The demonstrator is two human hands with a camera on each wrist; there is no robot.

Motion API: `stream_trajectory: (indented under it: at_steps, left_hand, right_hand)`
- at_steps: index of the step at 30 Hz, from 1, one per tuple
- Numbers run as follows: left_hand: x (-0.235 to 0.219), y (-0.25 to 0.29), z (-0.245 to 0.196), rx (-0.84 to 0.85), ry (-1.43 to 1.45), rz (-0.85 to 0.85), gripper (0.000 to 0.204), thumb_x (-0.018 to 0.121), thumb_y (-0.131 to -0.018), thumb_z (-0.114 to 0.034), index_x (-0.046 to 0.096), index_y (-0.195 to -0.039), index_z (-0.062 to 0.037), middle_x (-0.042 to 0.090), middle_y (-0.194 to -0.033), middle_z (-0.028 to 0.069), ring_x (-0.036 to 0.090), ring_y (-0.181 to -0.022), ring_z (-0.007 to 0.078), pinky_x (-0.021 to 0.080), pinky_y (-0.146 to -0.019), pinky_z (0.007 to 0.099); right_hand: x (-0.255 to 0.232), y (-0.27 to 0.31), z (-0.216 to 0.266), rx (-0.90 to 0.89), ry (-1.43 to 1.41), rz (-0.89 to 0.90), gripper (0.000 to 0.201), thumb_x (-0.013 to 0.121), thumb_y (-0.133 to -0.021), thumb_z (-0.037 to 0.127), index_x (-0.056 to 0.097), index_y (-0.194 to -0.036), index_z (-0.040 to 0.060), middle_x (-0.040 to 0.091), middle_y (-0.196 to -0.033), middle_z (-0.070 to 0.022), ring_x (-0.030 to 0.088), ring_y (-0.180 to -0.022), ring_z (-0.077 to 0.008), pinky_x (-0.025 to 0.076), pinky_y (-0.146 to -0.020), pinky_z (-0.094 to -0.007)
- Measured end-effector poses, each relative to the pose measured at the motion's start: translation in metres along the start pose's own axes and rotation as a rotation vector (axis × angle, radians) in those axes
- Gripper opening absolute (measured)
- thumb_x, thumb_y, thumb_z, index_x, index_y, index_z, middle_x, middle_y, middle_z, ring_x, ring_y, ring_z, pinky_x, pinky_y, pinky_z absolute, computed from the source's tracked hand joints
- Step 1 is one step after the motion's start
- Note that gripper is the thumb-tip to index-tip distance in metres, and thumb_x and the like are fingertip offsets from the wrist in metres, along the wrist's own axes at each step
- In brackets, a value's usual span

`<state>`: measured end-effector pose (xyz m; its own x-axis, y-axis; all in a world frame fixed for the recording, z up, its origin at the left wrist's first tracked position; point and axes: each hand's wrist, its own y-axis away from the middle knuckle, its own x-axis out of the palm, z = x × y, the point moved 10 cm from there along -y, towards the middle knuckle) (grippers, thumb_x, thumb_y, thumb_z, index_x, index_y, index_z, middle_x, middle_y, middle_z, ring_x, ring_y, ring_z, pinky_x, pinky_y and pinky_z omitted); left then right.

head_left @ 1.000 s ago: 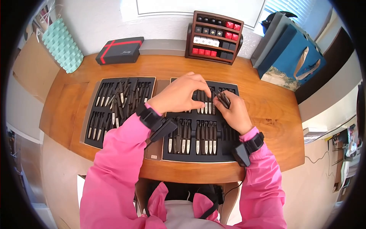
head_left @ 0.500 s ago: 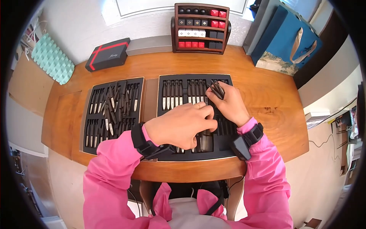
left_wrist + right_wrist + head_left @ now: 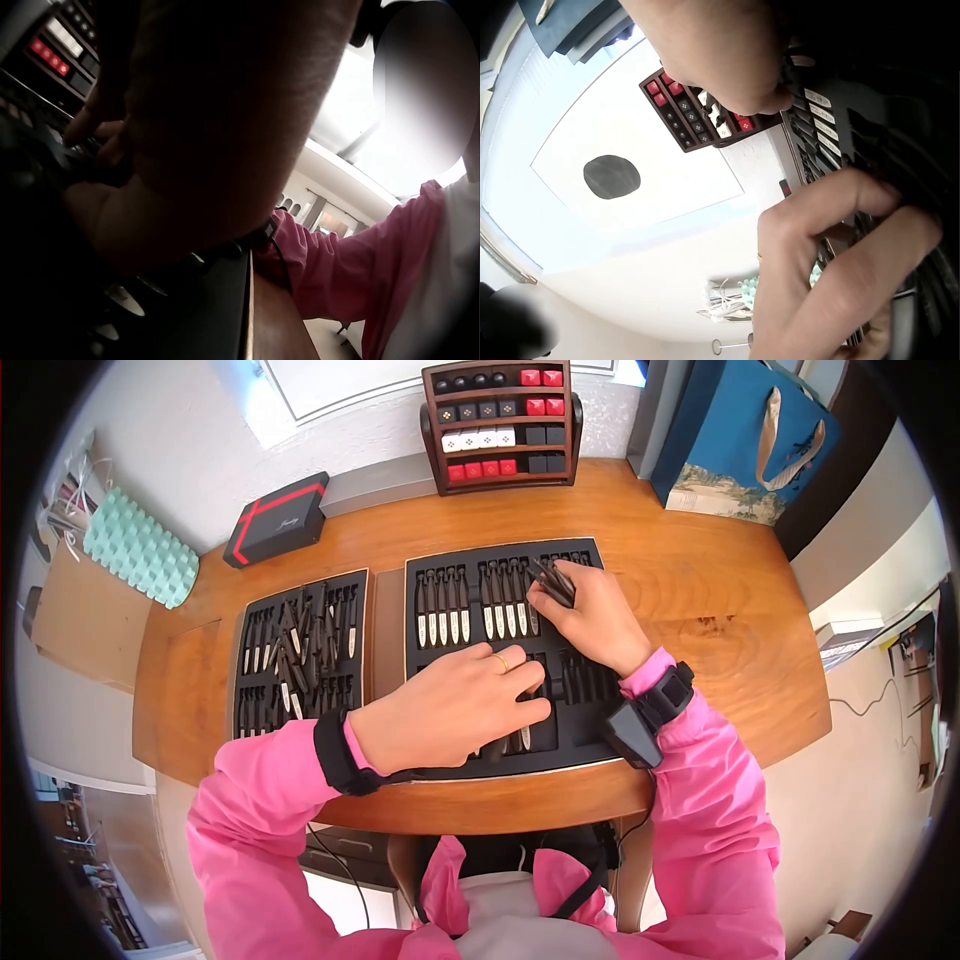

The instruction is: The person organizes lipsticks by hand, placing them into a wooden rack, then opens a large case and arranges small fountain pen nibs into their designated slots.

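Note:
Two black trays with molded slots lie side by side on the table, a right tray (image 3: 580, 735) and a left tray (image 3: 240, 622). Slim dark pens with whitish labelled ends (image 3: 441, 622) fill slots in the right one. My right hand (image 3: 595, 615) holds a bunch of dark pens (image 3: 553, 582) over its back right part. My left hand (image 3: 455, 700) is bent down over the front half, fingers curled. From the right wrist view, thumb and fingers of that left hand close around a grey-dark pen (image 3: 904, 319); its lower end is hidden.
Loose pens (image 3: 312, 645) lie heaped across the left tray. Behind stand a black box with red ribbon (image 3: 280, 520), a wooden rack of red, white and black pieces (image 3: 500, 425) and a blue paper bag (image 3: 735, 445). The table's front edge (image 3: 540, 810) is near my body.
My left hand has come down from beside the right hand to the front of the right tray. The right hand keeps its pens over the back of that tray. The head view has shifted.

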<state>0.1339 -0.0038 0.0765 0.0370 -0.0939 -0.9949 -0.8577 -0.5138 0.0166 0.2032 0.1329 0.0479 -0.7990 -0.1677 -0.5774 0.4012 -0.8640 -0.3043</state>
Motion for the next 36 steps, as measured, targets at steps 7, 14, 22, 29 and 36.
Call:
stream_trajectory:
  at_steps: [7,14,22,29,36]
  left_hand:
    - [0.000,-0.006,-0.008,0.005,-0.158,0.048,0.037,0.075,-0.069,-0.010,0.061,-0.103,-0.0150,0.052,-0.103,0.0032,0.053,-0.098,0.0208,0.045,-0.079,0.0336]
    - [0.005,0.002,-0.009,0.039,-0.246,0.002,0.017,0.069,-0.077,-0.015,0.061,-0.092,-0.0159,0.052,-0.096,0.0021,0.053,-0.096,0.0195,0.046,-0.076,0.0316]
    - [0.001,0.005,-0.003,0.034,-0.202,0.015,0.016,0.068,-0.077,-0.014,0.058,-0.089,-0.0119,0.052,-0.097,0.0040,0.057,-0.090,0.0221,0.056,-0.066,0.0322]
    - [-0.080,0.039,0.045,-0.236,-0.013,-0.470,0.035,0.067,-0.060,0.007,0.054,-0.090,-0.0065,0.051,-0.097,0.0089,0.059,-0.081,0.0289,0.047,-0.066,0.0362]
    - [-0.075,-0.009,0.037,-0.187,0.038,-0.579,0.039,0.067,-0.067,0.008,0.057,-0.103,-0.0028,0.054,-0.103,0.0148,0.059,-0.097,0.0371,0.050,-0.079,0.0448]
  right_hand:
    - [-0.001,0.000,0.000,0.008,-0.005,0.000,0.028,0.068,-0.089,0.023,0.061,-0.082,-0.0027,0.062,-0.075,-0.0249,0.059,-0.076,-0.0468,0.046,-0.065,-0.0501]
    - [0.001,0.000,0.000,-0.002,0.010,0.016,0.026,0.068,-0.089,0.024,0.063,-0.085,-0.0019,0.063,-0.077,-0.0246,0.061,-0.077,-0.0458,0.047,-0.067,-0.0500]
    - [-0.002,-0.001,-0.001,-0.009,-0.041,-0.015,0.027,0.068,-0.090,0.023,0.063,-0.084,-0.0029,0.062,-0.076,-0.0255,0.058,-0.074,-0.0461,0.047,-0.066,-0.0490]
    - [0.013,0.011,0.013,0.304,-0.614,0.213,0.043,0.073,-0.093,0.041,0.058,-0.079,0.0026,0.051,-0.064,-0.0007,0.050,-0.058,-0.0127,0.035,-0.047,-0.0300]
    - [0.059,0.038,0.042,0.540,-1.267,0.480,0.055,0.047,-0.099,0.067,0.057,-0.105,0.0131,0.056,-0.084,0.0013,0.049,-0.063,-0.0078,0.030,-0.044,-0.0212]
